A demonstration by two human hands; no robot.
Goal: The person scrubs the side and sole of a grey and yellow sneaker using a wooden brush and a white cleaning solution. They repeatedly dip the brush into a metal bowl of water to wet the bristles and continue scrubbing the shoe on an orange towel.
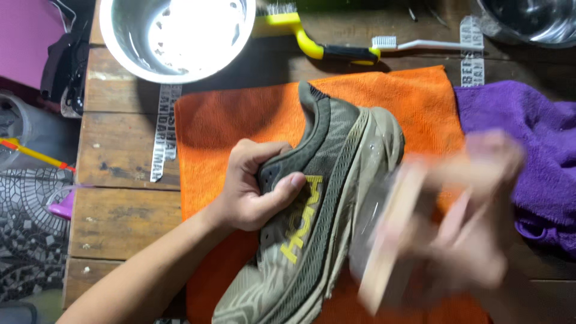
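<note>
a home shoe-cleaning spot: worn wooden plank table [120,210], metal basin [177,36] at eleven o'clock, brushes [336,45] at twelve, mosaic floor [27,240] at eight.

The shoe [312,222] has a matt olive woven-mesh upper and a rougher, grubby pale sole edge. It lies on a fuzzy orange microfibre cloth [240,120]; at three o'clock sits a plush purple cloth [528,138]. The table [120,162] is worn, scuffed plank wood. At eleven o'clock, the bowl [177,36] is shiny polished metal. At twelve o'clock, a brush [318,45] has a glossy yellow-and-black plastic handle. The blurred brush [390,234] in the right hand [474,222] looks like pale bare wood.
</note>
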